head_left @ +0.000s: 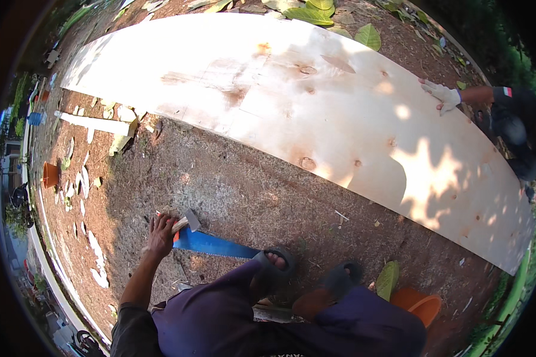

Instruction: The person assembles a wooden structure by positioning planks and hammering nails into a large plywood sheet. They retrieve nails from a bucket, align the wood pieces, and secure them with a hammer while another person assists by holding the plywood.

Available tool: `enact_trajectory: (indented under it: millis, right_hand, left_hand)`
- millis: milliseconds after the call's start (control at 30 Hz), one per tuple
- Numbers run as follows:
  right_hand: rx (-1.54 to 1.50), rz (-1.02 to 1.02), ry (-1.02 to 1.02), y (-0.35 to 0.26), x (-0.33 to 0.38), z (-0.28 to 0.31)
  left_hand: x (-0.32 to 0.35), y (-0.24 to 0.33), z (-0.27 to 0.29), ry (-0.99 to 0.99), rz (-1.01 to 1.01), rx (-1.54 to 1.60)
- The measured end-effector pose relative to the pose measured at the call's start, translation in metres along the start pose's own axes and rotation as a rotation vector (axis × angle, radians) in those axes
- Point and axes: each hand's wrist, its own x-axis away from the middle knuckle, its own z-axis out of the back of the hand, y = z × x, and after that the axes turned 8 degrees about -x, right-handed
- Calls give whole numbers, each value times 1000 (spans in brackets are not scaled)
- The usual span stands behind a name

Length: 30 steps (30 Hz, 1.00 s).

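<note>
My left hand (159,236) is low over the ground at the left, its fingers closed round the pale wooden handle of a small hatchet (192,220) with a flat grey metal head. Just beneath lies a hand saw with a blue blade (214,244), its toothed edge toward me and its tip near my left sandal. Some orange at the saw's handle end shows beside my fingers; the rest is covered by the hand. My right hand is out of sight.
A large plywood sheet (339,137) stretches across the ground ahead. At the right, a co-worker's gloved hand (443,95) rests on it. Orange pots (50,175) stand at left and near my right foot. Dry leaves and a pale wood strip (95,122) lie on the soil.
</note>
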Motion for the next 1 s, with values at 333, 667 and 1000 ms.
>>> enact_trajectory:
  millis: [333, 667, 1000]
  right_hand:
    - [-413, -1, 11, 9, 16, 52]
    - [-848, 81, -193, -104, 52, 135]
    - [-932, 275, -292, -157, 7, 130]
  left_hand:
    - [60, -35, -67, -62, -104, 29]
    - [43, -28, -80, 94, -93, -59]
    - [-18, -30, -58, 5, -64, -136]
